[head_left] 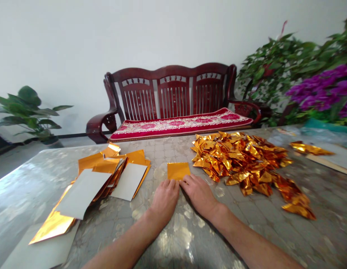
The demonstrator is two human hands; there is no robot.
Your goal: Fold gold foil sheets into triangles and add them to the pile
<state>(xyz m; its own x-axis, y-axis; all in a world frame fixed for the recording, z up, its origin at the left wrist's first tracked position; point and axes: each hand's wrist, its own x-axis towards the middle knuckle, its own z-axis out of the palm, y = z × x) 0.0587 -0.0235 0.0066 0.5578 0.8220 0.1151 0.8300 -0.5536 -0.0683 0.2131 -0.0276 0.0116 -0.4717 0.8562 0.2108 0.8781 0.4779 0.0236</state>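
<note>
A small sheet of gold foil paper [178, 170] lies flat on the table [159, 224], gold side up. Along its near edge, my left hand [166, 194] and my right hand [198, 192] sit side by side, fingers curled with the tips pressed on the paper. The fingertips nearly meet at the middle of that edge and partly cover it. To the left are loose stacks of gold paper [128, 179], some with the grey-white back up. On the right spreads a heap of folded gold foil pieces [238, 157].
Clear plastic covers the table. At its right side are a pale board [330, 164] and a teal plastic bag [327, 130]. Beyond the far edge stands a dark wooden bench [173, 93] with a red patterned cushion [181, 125]. Purple flowers [322, 87] and green plants [30, 112] flank it.
</note>
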